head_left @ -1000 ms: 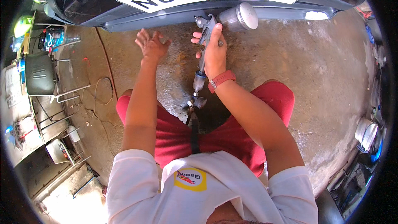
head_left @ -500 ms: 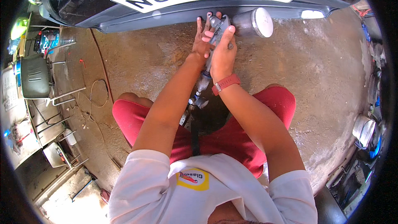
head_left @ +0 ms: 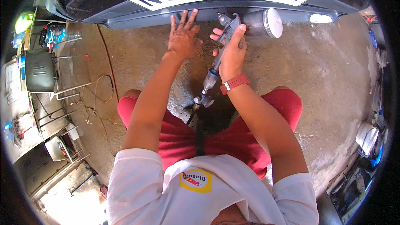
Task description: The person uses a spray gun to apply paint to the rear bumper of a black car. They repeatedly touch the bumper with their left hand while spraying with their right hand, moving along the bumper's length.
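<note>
My right hand [head_left: 232, 58] is wrapped around the handle of a grey metal spray gun [head_left: 228, 31], its nozzle end pointing up towards the car. A cylindrical cup [head_left: 255, 23] with a pale round lid sticks out to the gun's right. Below the handle hang a cylindrical fitting [head_left: 210, 80] and a small valve. My left hand [head_left: 182, 41] is open with spread fingers, empty, to the left of the gun. Its fingertips overlap the lower edge of the dark car bumper [head_left: 141, 21] in the picture; whether they touch it I cannot tell.
A white number plate [head_left: 179, 1] is on the car above my hands. On the left stand a dark-seated metal chair [head_left: 40, 71] and cluttered shelving. A hose [head_left: 107, 54] and thin cord lie on the brown floor [head_left: 329, 66]. A whitish container [head_left: 366, 137] stands right.
My left hand has come away from the front of the spray gun, moving left, and its fingers have spread. My right hand keeps its hold on the gun. The view has shifted slightly.
</note>
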Tool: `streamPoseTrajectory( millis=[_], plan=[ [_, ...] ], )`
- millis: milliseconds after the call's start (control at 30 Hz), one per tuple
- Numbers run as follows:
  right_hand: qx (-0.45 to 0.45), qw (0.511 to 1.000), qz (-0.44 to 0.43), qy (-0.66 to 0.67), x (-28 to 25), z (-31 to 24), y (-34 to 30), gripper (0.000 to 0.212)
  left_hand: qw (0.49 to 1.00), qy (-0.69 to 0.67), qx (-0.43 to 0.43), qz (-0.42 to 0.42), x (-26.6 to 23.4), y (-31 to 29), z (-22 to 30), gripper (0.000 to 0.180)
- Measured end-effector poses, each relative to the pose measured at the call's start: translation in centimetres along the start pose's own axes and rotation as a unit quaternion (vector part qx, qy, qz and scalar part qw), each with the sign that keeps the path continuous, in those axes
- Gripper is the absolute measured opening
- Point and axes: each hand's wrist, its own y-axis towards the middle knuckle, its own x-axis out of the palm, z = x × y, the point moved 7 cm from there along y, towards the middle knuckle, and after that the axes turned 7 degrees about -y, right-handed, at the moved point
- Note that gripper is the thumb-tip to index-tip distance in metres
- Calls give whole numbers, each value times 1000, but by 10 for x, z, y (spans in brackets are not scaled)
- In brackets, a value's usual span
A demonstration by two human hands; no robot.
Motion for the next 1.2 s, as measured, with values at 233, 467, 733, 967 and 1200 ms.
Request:
streamPoseTrajectory(
  millis=[233, 467, 733, 967, 1200],
  plan=[
    [0, 1000, -18, -9, 8, 3, -4, 79, 995, 58, -57, -59, 8, -21, -70, 53],
    [15, 998, -53, -15, 22, 14, -12, 78, 991, 56, -91, -77, 16, -34, -128, 47],
    [14, 997, -70, -42, 31, 20, -20, 79, 948, -90, -305, 23, 38, -52, -214, 60],
    [27, 997, -72, -16, 32, 24, -27, 77, 851, -385, -250, 256, 51, -34, -215, 94],
    [29, 995, -86, -51, 25, 20, -47, 87, 683, -534, -305, 393, 71, -11, -333, 94]
  ],
)
